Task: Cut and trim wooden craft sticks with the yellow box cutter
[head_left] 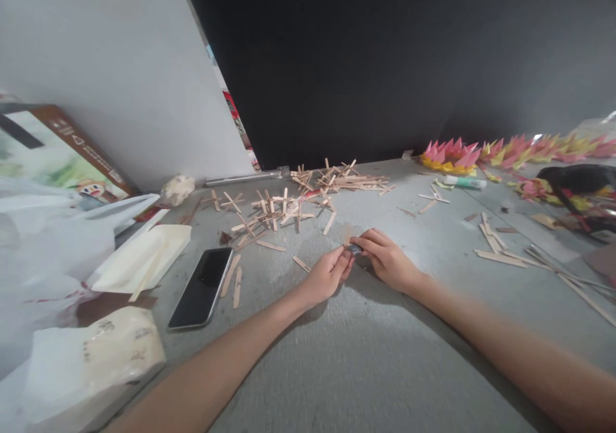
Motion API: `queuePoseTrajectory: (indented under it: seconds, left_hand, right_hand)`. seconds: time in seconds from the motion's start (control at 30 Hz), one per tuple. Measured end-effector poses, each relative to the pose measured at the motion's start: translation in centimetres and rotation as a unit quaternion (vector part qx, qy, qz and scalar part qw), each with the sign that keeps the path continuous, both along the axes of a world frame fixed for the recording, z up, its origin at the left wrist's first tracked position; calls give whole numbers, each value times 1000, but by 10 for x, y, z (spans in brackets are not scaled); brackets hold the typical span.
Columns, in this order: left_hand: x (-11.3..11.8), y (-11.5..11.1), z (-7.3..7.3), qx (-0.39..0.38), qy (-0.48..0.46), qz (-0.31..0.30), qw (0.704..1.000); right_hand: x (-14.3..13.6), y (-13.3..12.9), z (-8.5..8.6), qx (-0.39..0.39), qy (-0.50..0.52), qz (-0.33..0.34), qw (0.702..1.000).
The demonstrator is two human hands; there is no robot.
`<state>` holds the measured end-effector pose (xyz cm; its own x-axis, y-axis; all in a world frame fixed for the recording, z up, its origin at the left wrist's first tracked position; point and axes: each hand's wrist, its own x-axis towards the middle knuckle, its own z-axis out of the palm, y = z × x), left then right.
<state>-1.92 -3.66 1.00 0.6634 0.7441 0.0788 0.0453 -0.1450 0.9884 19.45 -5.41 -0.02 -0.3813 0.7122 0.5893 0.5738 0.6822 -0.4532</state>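
My left hand (328, 271) and my right hand (387, 260) meet over the middle of the grey table, fingers closed in pinches. Between the fingertips is a small dark grey object (355, 248), gripped by my right hand; its kind is too small to tell. A blurred, pale wooden craft stick (347, 233) pokes up at my left fingertips, its lower part hidden. Just beyond the hands lies a pile of craft sticks (274, 210), several joined into crosses. One loose stick (301, 264) rests left of my left hand.
Left of my arms are a phone (201, 287), a pale tray (158, 253), a plastic bag (52, 247) and a wrapped packet (126, 343). To the right lie a glue stick (464, 182), loose sticks (495, 240) and pink-yellow folded paper (450, 156). A black panel (385, 61) closes the back.
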Motion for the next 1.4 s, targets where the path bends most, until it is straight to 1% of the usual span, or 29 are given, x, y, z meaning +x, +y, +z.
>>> queuePoseTrajectory:
  seconds: [0.17,0.33,0.47,0.7,0.87,1.03,1.17,1.27,1.4]
  left_hand:
    - [0,-1,0,22,3,6,1000]
    - [0,-2,2,25,18,1,1000]
    - [0,-2,3,16,2,3,1000]
    - [1,-3,7,42,12,-1,999]
    - [1,-2,3,13,-7,1,1000]
    - [2,-1,-3,38,-11,21,999]
    - [2,-1,-2,63,12,7,998]
    - [2,-2,0,51,18,1,999]
    - [2,-1,1,44,-2,-1,999]
  right_hand:
    - [1,0,2,-12,9,8,1000]
    - [0,0,3,10,-2,9,1000]
    - [0,1,4,9,0,9,1000]
    - [0,1,2,23,-5,5,1000]
    - [1,1,2,20,-7,3,1000]
    - [-1,0,4,14,-4,-5,1000]
    - [-2,0,3,28,-14,2,1000]
    - [-1,1,3,35,-16,7,999]
    - [2,3,2,28,-8,5,1000]
